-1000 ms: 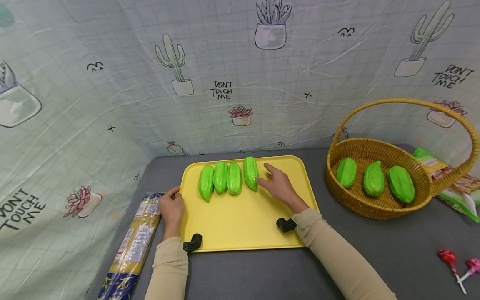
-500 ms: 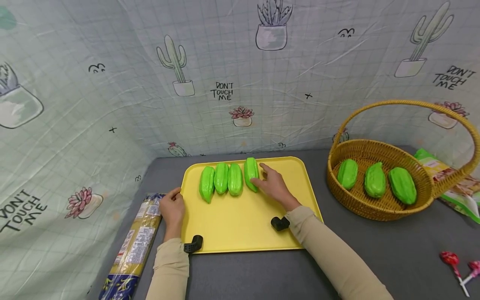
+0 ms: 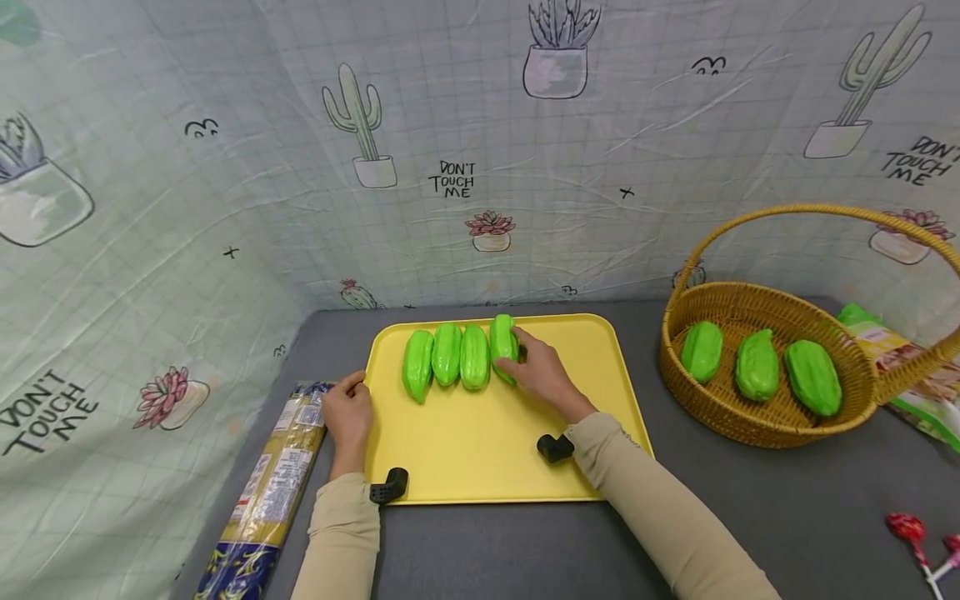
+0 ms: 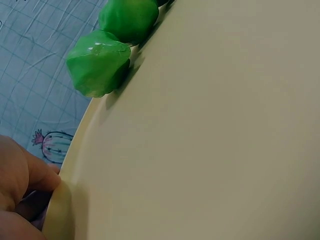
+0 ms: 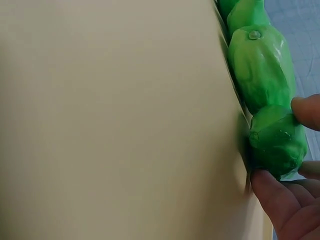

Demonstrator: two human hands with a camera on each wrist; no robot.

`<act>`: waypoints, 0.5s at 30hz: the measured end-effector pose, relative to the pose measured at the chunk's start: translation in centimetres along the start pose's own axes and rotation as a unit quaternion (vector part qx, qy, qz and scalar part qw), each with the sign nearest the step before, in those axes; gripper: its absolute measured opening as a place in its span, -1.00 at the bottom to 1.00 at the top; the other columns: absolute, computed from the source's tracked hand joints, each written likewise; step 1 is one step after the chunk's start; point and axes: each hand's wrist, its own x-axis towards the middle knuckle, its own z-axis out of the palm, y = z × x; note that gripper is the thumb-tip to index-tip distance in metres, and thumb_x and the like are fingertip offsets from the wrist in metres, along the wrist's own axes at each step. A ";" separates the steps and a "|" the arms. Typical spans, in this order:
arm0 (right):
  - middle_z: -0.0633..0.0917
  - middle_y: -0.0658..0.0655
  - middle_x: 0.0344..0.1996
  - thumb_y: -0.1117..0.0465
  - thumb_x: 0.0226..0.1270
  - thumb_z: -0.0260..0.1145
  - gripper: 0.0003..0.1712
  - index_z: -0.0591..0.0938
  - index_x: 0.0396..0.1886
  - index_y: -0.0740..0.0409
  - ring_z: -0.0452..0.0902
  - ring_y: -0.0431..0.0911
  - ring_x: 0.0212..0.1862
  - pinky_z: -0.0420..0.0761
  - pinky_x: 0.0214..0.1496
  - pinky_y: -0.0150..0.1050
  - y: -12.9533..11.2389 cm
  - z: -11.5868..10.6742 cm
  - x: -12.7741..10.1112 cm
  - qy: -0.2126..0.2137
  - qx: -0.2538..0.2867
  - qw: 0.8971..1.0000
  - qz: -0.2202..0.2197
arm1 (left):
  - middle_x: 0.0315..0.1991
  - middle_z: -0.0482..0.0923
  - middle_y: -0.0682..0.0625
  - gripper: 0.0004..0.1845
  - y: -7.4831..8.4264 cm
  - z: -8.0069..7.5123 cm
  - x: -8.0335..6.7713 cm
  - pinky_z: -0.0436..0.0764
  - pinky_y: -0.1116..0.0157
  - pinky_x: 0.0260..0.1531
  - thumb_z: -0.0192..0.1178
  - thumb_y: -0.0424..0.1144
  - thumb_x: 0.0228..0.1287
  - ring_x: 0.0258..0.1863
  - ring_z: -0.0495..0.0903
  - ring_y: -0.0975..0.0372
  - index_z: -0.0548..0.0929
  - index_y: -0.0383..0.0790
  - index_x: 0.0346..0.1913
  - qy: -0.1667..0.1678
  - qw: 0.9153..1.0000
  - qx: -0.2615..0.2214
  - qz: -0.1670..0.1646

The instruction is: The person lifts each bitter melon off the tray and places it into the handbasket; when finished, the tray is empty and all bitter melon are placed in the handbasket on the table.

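Note:
Several glossy green ridged fruits lie side by side along the far edge of a yellow tray. My right hand holds the rightmost green ridged fruit from its right side. In the right wrist view, fingertips sit on both sides of that fruit, which lies against its neighbour. At the tray's left rim, my left hand grips the edge with curled fingers. The left wrist view has its fingers on the rim; those beyond the edge are partly hidden.
A wicker basket with a tall handle stands right of the tray, holding 3 more green fruits. Behind it lies a green snack bag. Lollipops are at front right; a long clear packet lies left of the tray.
My right hand has moved left and its fingers have come around the rightmost fruit. The left hand has stayed at the tray rim. The head view has shifted slightly.

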 end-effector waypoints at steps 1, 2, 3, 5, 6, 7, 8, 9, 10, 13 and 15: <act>0.43 0.36 0.47 0.04 0.48 0.32 -0.12 0.17 0.62 0.23 0.41 0.22 0.45 0.48 0.41 0.10 0.0 0.0 0.0 -0.002 -0.001 1.000 0.000 | 0.13 0.66 -0.39 -0.63 0.0 0.0 -0.1 0.61 0.03 -0.05 -0.03 -0.40 0.52 0.01 0.68 -0.17 0.68 -0.41 0.19 0.000 1.000 0.000 -0.001; 0.42 0.35 0.47 0.04 0.48 0.32 -0.12 0.16 0.63 0.22 0.41 0.21 0.45 0.48 0.42 0.09 0.1 0.0 0.0 -0.003 -0.001 1.000 0.001 | 0.13 0.66 -0.39 -0.63 0.1 0.0 -0.1 0.61 0.02 -0.05 -0.03 -0.41 0.52 0.01 0.67 -0.17 0.68 -0.41 0.19 -0.001 1.000 -0.002 -0.002; 0.42 0.35 0.47 0.04 0.48 0.31 -0.12 0.16 0.63 0.22 0.41 0.21 0.45 0.48 0.41 0.09 0.1 0.0 0.0 -0.004 -0.003 1.000 0.001 | 0.13 0.66 -0.39 -0.63 0.1 0.1 -0.1 0.62 0.02 -0.05 -0.03 -0.40 0.52 0.01 0.68 -0.17 0.68 -0.41 0.19 -0.001 1.000 -0.002 -0.003; 0.43 0.35 0.47 0.05 0.48 0.31 -0.12 0.16 0.63 0.21 0.42 0.21 0.44 0.49 0.41 0.09 0.2 0.1 0.0 -0.004 -0.005 1.000 0.001 | 0.13 0.65 -0.40 -0.63 0.1 0.1 -0.2 0.61 0.04 -0.06 -0.03 -0.41 0.52 0.00 0.67 -0.18 0.67 -0.42 0.20 -0.002 1.000 -0.004 -0.004; 0.44 0.36 0.46 0.05 0.48 0.31 -0.13 0.16 0.63 0.21 0.43 0.21 0.43 0.50 0.40 0.09 0.2 0.1 0.0 -0.004 -0.007 1.000 0.001 | 0.13 0.65 -0.39 -0.63 0.0 0.1 -0.2 0.61 0.05 -0.07 -0.03 -0.40 0.52 0.00 0.68 -0.17 0.67 -0.41 0.20 -0.003 1.000 -0.006 -0.005; 0.45 0.36 0.45 0.05 0.48 0.31 -0.13 0.17 0.62 0.21 0.44 0.21 0.42 0.50 0.39 0.09 0.2 0.1 0.0 -0.002 -0.007 1.000 0.001 | 0.13 0.65 -0.39 -0.63 0.0 0.1 -0.2 0.61 0.07 -0.09 -0.03 -0.40 0.53 -0.01 0.68 -0.17 0.67 -0.41 0.20 -0.003 1.000 -0.006 -0.005; 0.46 0.36 0.44 0.06 0.48 0.31 -0.13 0.17 0.62 0.22 0.46 0.21 0.41 0.51 0.38 0.08 0.3 0.0 -0.1 -0.002 -0.008 1.000 0.001 | 0.13 0.65 -0.39 -0.63 0.0 0.1 -0.1 0.61 0.09 -0.11 -0.03 -0.40 0.53 -0.01 0.68 -0.17 0.67 -0.41 0.20 -0.004 1.000 -0.006 -0.005; 0.47 0.37 0.43 0.06 0.48 0.31 -0.14 0.18 0.62 0.21 0.47 0.21 0.40 0.52 0.37 0.08 0.3 0.0 -0.1 -0.001 -0.009 1.000 0.001 | 0.14 0.65 -0.39 -0.63 -0.1 0.1 -0.1 0.60 0.12 -0.12 -0.03 -0.39 0.53 -0.02 0.68 -0.16 0.67 -0.41 0.21 -0.004 1.000 -0.005 -0.005; 0.48 0.37 0.42 0.06 0.48 0.31 -0.14 0.18 0.62 0.22 0.48 0.21 0.40 0.53 0.36 0.07 0.3 0.0 -0.2 0.000 -0.010 1.000 0.000 | 0.13 0.65 -0.39 -0.63 -0.1 0.1 -0.1 0.59 0.16 -0.14 -0.03 -0.39 0.53 -0.02 0.68 -0.16 0.67 -0.41 0.21 -0.004 1.000 -0.006 -0.005; 0.47 0.37 0.43 0.07 0.48 0.31 -0.14 0.18 0.62 0.21 0.47 0.20 0.41 0.54 0.37 0.06 0.1 -0.3 -0.5 0.001 0.000 1.000 0.000 | 0.12 0.66 -0.38 -0.63 -0.2 0.2 0.0 0.57 0.22 -0.18 -0.03 -0.38 0.53 -0.04 0.69 -0.14 0.68 -0.40 0.20 -0.004 1.000 -0.005 -0.004; 0.44 0.36 0.45 0.08 0.47 0.31 -0.14 0.18 0.62 0.19 0.45 0.19 0.43 0.54 0.37 0.04 -0.1 -0.6 -0.7 0.002 0.014 1.000 -0.001 | 0.12 0.66 -0.38 -0.63 -0.2 0.1 0.0 0.57 0.21 -0.18 -0.04 -0.39 0.53 -0.04 0.69 -0.15 0.68 -0.40 0.20 -0.004 1.000 -0.005 -0.001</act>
